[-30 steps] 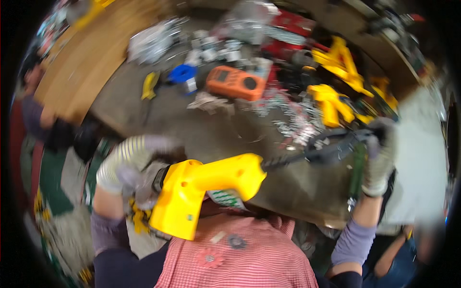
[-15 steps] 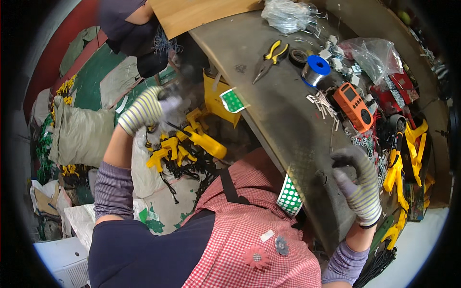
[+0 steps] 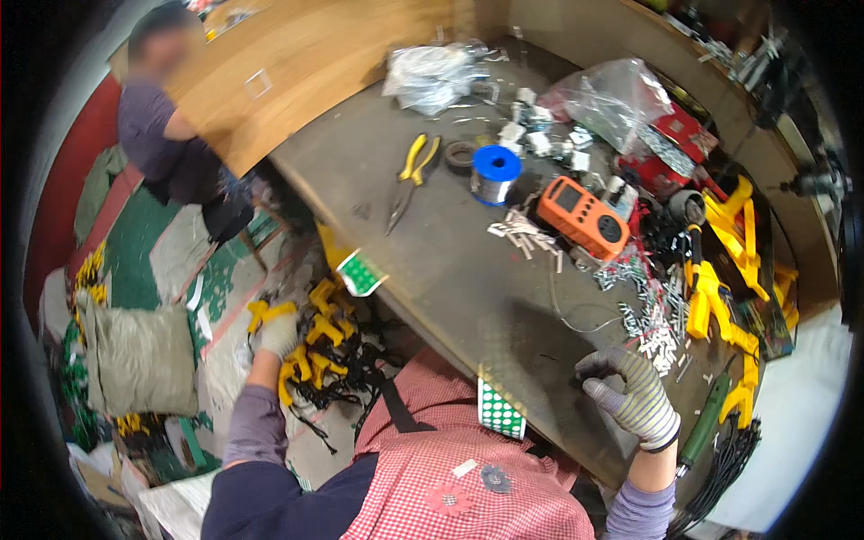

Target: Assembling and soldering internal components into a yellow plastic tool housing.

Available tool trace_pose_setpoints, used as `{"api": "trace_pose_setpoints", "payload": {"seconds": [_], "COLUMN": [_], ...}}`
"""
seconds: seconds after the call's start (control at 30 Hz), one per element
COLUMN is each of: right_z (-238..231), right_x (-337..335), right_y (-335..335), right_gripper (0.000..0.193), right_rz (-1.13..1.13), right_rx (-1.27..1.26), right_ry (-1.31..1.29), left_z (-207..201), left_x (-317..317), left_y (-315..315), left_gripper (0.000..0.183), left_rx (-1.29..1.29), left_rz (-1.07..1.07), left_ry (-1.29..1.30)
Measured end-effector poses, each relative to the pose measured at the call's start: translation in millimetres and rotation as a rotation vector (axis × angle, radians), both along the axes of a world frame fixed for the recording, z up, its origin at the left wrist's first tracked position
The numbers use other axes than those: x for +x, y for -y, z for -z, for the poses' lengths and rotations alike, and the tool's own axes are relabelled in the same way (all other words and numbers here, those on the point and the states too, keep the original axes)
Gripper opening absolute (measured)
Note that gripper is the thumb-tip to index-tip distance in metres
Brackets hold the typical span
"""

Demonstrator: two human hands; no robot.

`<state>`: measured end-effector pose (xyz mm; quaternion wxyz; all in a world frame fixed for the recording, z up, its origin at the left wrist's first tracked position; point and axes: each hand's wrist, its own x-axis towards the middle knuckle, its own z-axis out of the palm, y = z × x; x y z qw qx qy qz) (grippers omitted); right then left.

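Head view: the left hand [image 3: 277,335], in a pale glove, reaches down beside the workbench [image 3: 423,265], below the level of its top. 1 yellow part [image 3: 267,312] lies at the fingertip end of this hand, on the side facing away from the wrist. The fingers are blurred and partly covered by the part; it cannot be told whether they are closed on it or only touching it. A pile of yellow housings [image 3: 326,331] with black cords [image 3: 340,373] lies just to the right of the hand, beside the bench.

The right hand [image 3: 630,396], in a striped glove, is over the near edge area of the bench. Its fingers are loosely curled, with a gap between thumb and fingers and no object visible in the grip. Nearest items on its right: a green-handled tool [image 3: 706,418] and, farther up, small metal screws [image 3: 661,333]. The yellow part at the left hand is well apart from the right hand.

Bench layout, left to right: yellow-handled pliers [image 3: 407,187], 1 blue spool [image 3: 496,164], 1 orange meter [image 3: 583,216] and yellow frames [image 3: 711,301]. 1 co-worker [image 3: 162,126] is at the upper left.
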<state>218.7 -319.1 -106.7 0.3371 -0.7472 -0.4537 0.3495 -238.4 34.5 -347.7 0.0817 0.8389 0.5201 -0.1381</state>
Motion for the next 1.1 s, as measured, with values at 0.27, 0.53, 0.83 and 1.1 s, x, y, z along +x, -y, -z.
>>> {"api": "trace_pose_setpoints", "payload": {"seconds": [0.27, 0.53, 0.83, 1.1], "right_z": [-15.3, -4.2, -28.8, 29.6], "right_x": [21.1, 26.1, 50.4, 128.3], "right_y": [43.5, 45.1, 89.9, 30.7], "right_gripper": [0.026, 0.024, 0.023, 0.013], "right_rz": [0.116, 0.169, 0.247, 0.144], "right_rx": [-0.149, -0.095, -0.116, -0.135], "right_ry": [0.135, 0.016, 0.072, 1.308], "left_z": [-54.8, -273.4, -231.7, -220.2], "left_x": [97.2, 409.0, 539.2, 490.0], "left_y": [-68.5, -164.0, -285.1, -306.4], "left_gripper": [0.017, 0.033, 0.079, 0.055], "left_rx": [0.421, 0.802, 0.370, 0.416], "left_rz": [-0.042, 0.466, 0.111, 0.423], "left_ry": [0.371, 0.646, 0.207, 0.990]}}
